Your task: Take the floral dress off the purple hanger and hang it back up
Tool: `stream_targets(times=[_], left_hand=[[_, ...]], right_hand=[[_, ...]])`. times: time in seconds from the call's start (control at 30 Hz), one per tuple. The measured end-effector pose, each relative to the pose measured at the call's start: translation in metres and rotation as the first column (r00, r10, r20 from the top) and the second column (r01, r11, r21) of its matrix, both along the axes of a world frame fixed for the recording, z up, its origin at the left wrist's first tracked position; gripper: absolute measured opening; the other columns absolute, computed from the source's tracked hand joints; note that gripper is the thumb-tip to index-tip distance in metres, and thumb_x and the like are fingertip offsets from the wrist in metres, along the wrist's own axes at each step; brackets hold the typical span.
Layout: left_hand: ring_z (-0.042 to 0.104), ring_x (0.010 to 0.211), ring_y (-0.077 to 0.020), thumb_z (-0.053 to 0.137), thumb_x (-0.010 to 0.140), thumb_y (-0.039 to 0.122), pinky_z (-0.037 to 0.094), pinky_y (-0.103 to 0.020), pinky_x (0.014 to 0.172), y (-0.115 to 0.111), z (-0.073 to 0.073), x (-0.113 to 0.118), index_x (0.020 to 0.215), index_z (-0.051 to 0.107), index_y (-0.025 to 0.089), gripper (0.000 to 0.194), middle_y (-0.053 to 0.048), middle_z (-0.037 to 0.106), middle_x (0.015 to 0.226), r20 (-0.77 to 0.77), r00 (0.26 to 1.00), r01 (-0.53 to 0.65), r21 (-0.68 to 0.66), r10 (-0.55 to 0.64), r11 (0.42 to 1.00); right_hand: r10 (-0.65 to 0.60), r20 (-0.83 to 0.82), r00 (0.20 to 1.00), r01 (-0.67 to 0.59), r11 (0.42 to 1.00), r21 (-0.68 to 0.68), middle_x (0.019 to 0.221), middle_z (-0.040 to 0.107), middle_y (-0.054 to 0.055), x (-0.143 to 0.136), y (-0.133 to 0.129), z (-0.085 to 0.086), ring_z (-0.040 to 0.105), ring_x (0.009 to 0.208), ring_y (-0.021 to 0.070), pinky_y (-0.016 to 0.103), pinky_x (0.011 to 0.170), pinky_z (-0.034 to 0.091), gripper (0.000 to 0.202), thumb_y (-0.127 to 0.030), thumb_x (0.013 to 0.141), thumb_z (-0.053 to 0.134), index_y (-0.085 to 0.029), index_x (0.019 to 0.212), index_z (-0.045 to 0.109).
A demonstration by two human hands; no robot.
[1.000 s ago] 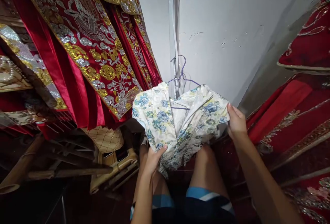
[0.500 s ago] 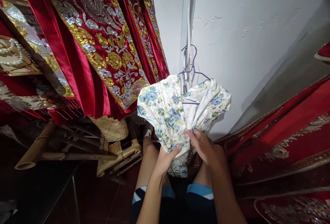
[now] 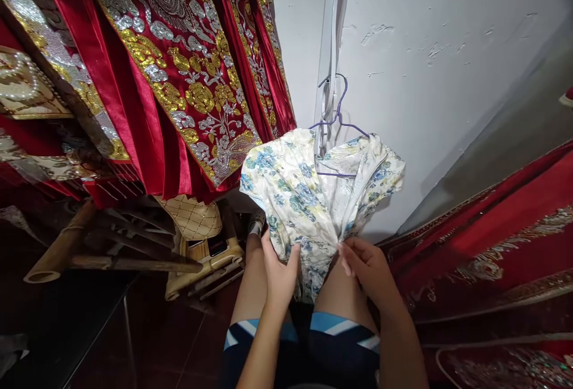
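Both hands had closed in on the floral garment (image 3: 308, 198) since half a second earlier: the left hand (image 3: 278, 275) had slid lower along the fabric's left edge, and the right hand (image 3: 364, 266) had dropped slightly, fingertips now pinching the gathered cloth at its waist. The left grip pressed flat against the fabric, thumb and fingers closed on it. The garment hung from a purple wire hanger (image 3: 336, 117) on the white wall (image 3: 425, 79), its long axis running vertically, collar up and hem down between the person's knees. White cloth with blue and yellow flowers, bunched narrow below the hanger. Red embroidered robes (image 3: 179, 79) hung left of the hanger.
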State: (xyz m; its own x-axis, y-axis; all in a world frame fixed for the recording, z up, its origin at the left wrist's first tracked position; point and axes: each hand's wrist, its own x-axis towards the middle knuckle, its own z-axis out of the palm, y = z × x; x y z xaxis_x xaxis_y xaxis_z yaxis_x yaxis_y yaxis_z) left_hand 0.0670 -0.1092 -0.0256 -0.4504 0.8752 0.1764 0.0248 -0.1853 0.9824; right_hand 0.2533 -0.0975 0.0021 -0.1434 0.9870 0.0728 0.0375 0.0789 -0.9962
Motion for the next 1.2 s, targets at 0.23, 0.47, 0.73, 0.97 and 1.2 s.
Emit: stream_targets(times=[0.23, 0.47, 0.73, 0.97, 1.2], left_hand=[[0.057, 0.12, -0.0307, 0.064, 0.093, 0.034, 0.041, -0.043, 0.106, 0.005, -0.001, 0.038, 0.112, 0.066, 0.027, 0.021, -0.013, 0.065, 0.12, -0.352, 0.916, 0.254, 0.141, -0.192, 0.957], [0.058, 0.084, -0.0228, 0.048, 0.098, 0.024, 0.042, -0.033, 0.074, 0.027, -0.009, 0.034, 0.085, 0.062, 0.022, 0.019, -0.008, 0.061, 0.087, -0.504, 0.806, 0.366, 0.015, -0.309, 0.93], [0.056, 0.078, -0.0187, 0.049, 0.089, 0.011, 0.037, -0.027, 0.069, 0.047, -0.013, 0.021, 0.086, 0.059, 0.021, 0.015, -0.003, 0.059, 0.086, -0.712, 0.581, 0.327, -0.24, -0.394, 0.914], [0.059, 0.084, -0.0191, 0.061, 0.09, 0.018, 0.044, -0.029, 0.077, 0.07, 0.039, 0.016, 0.108, 0.062, 0.021, 0.018, -0.003, 0.062, 0.089, -0.691, 0.639, 0.449, -0.021, -0.338, 0.893], [0.061, 0.09, -0.018, 0.048, 0.104, 0.029, 0.047, -0.031, 0.085, 0.118, 0.148, 0.028, 0.117, 0.063, 0.021, 0.022, -0.006, 0.064, 0.098, -0.677, 0.736, 0.447, 0.487, 0.001, 0.75]], right_hand=[[-0.02, -0.119, 0.993, 0.012, 0.998, -0.07, 0.052, 0.058, 0.0, -0.013, -0.006, 0.004, 0.043, 0.045, 0.013, 0.027, 0.048, 0.033, 0.037, -0.056, 0.08, 0.075, -0.021, 0.076, 0.063], [-0.129, -0.244, 0.961, 0.099, 0.987, -0.129, 0.044, 0.048, -0.006, -0.009, 0.06, 0.046, 0.031, 0.038, 0.0061, 0.021, 0.038, 0.021, 0.027, -0.041, 0.066, 0.08, -0.018, 0.068, 0.066], [-0.069, -0.573, 0.817, 0.069, 0.997, -0.022, 0.045, 0.04, -0.009, -0.018, 0.12, 0.144, 0.025, 0.038, 0.0004, 0.016, 0.034, 0.019, 0.013, -0.016, 0.061, 0.075, -0.012, 0.065, 0.064], [-0.108, -0.487, 0.867, 0.188, 0.975, 0.118, 0.042, 0.043, -0.007, -0.026, 0.103, 0.133, 0.03, 0.037, 0.003, 0.017, 0.038, 0.019, 0.01, -0.022, 0.068, 0.07, -0.014, 0.066, 0.064], [-0.181, -0.382, 0.906, 0.318, 0.888, 0.334, 0.046, 0.042, -0.006, -0.028, 0.102, 0.131, 0.032, 0.042, 0.0046, 0.02, 0.042, 0.021, 0.012, -0.019, 0.069, 0.067, -0.017, 0.061, 0.06]])
